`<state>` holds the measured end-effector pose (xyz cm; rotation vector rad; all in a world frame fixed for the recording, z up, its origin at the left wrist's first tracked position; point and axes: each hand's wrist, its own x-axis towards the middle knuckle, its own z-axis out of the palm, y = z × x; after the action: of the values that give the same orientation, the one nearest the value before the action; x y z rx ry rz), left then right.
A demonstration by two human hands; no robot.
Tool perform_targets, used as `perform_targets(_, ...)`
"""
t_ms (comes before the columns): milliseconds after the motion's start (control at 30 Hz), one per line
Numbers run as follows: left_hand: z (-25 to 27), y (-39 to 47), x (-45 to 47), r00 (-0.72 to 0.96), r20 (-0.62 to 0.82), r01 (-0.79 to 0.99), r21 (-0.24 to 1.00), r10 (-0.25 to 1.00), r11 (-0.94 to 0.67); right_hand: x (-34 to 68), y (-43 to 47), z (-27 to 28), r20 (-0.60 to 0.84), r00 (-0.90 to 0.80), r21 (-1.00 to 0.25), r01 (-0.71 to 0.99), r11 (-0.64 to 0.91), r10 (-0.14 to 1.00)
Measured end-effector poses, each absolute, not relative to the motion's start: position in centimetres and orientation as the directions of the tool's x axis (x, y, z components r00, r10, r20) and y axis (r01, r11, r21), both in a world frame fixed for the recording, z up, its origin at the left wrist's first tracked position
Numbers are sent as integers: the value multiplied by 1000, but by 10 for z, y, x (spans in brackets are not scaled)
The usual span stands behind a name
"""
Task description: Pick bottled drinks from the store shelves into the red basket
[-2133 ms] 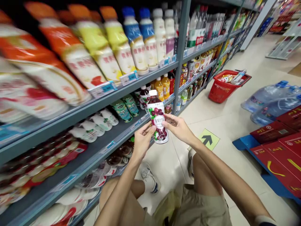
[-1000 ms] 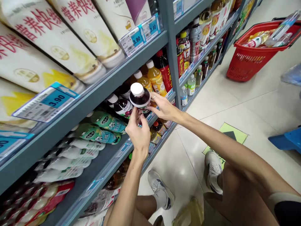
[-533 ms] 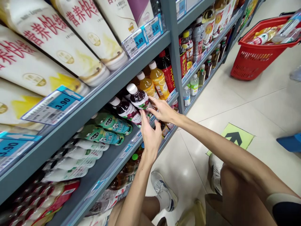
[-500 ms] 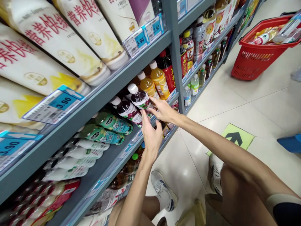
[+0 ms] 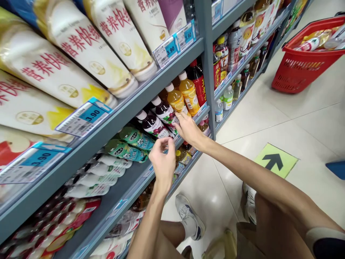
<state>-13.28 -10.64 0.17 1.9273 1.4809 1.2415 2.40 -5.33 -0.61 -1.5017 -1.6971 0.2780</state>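
Note:
My right hand (image 5: 190, 132) is at the lower part of a dark purple grape juice bottle (image 5: 165, 112) with a white cap. Its fingers lie along the bottle's right side, with the thumb at the front. A second grape juice bottle (image 5: 153, 125) leans beside it on the left. In front of the shelf edge, my left hand (image 5: 163, 158) is raised with curled fingers, away from the bottles; nothing shows in them. Orange juice bottles (image 5: 188, 94) stand just right of the grape juice, and green-labelled bottles (image 5: 129, 150) lie tilted to its left.
Large white bottles (image 5: 81, 50) fill the shelf above, behind price tags (image 5: 87, 117). A grey shelf post (image 5: 207, 72) rises right of the juices. On the tiled floor are a red basket (image 5: 299, 72) holding goods and a yellow arrow sign (image 5: 276, 160). White cartons or bottles (image 5: 91, 180) sit lower left.
My left hand has drawn back from the grape juice bottles toward me, and its fingers have curled. My right hand stays at the bottle. The view has shifted slightly.

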Motion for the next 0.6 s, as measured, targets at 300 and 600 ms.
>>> perform_targets(300, -20, -73, -172, -53, 376, 688, 685, 925, -240, 14, -67, -6, 312, 149, -629, 772, 86, 938)
perform_targets(600, -35, -57, -165, -87, 261, 561, 810, 961, -169, 18, -62, -1, 255, 106, -596, 800, 70, 961)
